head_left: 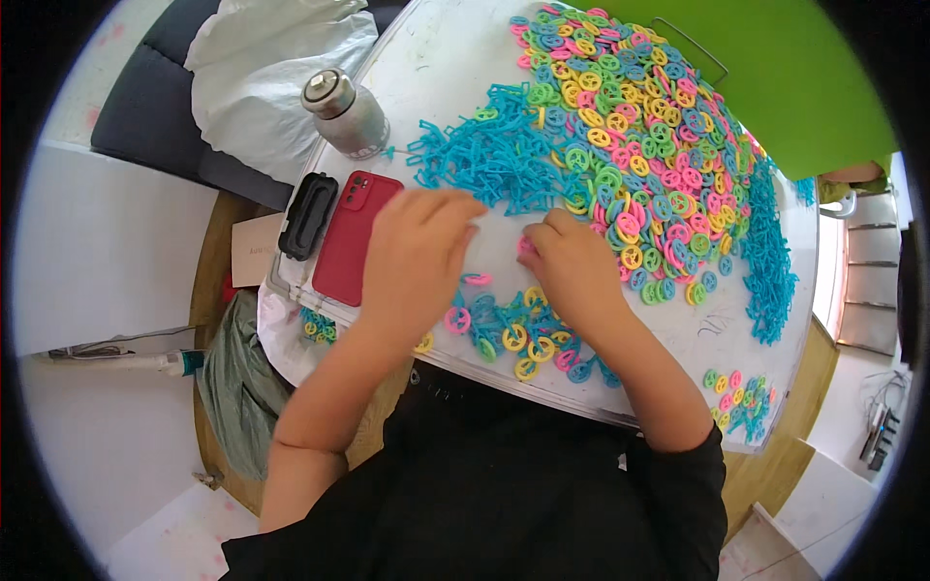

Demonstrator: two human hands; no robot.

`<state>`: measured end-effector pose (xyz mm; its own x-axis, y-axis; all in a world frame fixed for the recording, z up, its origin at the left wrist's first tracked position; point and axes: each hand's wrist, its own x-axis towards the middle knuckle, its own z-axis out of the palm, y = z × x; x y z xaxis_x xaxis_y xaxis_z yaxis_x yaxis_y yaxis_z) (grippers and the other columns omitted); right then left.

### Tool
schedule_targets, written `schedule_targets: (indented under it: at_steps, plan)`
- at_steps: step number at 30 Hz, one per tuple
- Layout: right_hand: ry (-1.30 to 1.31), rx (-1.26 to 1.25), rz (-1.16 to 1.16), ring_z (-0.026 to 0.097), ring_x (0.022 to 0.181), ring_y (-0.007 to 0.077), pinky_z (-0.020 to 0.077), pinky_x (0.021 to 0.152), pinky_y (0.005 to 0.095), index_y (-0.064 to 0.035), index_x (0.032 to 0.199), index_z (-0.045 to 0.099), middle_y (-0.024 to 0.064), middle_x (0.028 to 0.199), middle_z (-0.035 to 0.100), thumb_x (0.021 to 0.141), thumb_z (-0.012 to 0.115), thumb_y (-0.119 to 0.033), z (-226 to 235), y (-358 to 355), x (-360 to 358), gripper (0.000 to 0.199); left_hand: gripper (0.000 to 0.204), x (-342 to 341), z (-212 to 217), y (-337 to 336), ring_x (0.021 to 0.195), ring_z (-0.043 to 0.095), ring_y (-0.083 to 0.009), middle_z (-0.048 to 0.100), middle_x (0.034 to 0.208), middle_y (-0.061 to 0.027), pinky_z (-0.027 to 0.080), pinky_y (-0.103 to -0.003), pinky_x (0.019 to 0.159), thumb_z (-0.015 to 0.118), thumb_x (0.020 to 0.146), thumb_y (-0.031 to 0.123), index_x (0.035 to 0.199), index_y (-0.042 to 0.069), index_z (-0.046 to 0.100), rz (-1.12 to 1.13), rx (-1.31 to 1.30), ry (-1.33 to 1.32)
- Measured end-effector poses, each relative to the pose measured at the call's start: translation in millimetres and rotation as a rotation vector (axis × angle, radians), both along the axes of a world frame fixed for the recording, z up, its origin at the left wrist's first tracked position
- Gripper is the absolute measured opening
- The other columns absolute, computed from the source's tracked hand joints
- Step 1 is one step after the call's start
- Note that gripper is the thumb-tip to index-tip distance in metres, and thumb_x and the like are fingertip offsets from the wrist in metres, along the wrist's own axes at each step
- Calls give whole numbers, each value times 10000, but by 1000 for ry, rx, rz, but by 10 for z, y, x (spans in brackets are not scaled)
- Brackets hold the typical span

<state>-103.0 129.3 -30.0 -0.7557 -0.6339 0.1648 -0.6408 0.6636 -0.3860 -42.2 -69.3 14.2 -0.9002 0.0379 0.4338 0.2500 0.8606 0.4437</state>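
Observation:
My left hand (418,254) hovers over the white table beside a heap of small turquoise plastic clips (504,150). Its thumb and fingers are drawn together, and whatever they hold, if anything, is hidden. To its right, my right hand (572,269) pinches a small pink plastic ring (526,246), mostly covered by the fingertips. Beyond that hand spreads a big pile of pink, yellow, green and blue wheel-like rings (649,145). Close to my body lies a smaller group of rings joined with turquoise clips (523,334).
A red phone (339,247), a black case (308,215) and a steel bottle (346,113) stand along the table's left edge. More turquoise clips (767,261) lie at the right, with a small mixed cluster (746,407) nearer me. A green panel (775,68) borders the far side.

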Motion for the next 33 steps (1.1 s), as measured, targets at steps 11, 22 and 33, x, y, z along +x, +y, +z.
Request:
schedule_targets:
  at_steps: [11,22,33]
  plan:
    - [-1,-401,43,631,709,256,496,609,328,-33,908,643,101,829,644,804,741,-22,286,403,196,144,156,-470,-191,-267,1035,581,-260,613,1048,-55,456,-427,853,671,735,84,888,109,651,-36,-444,103]
    - [-716,-856,-328,649,812,136,539,731,267,-8,1035,666,72,917,658,844,710,54,288,627,455,205,238,-229,83,-138,805,609,-182,647,1002,-45,494,-321,729,796,739,8,892,61,622,-42,382,-108]
    - [-534,-937,63,649,963,191,538,812,289,31,1051,654,167,1122,657,881,645,90,453,658,499,181,253,272,16,597,994,611,-131,629,1103,-51,507,-262,850,681,872,-74,1110,8,650,-311,1148,-515]
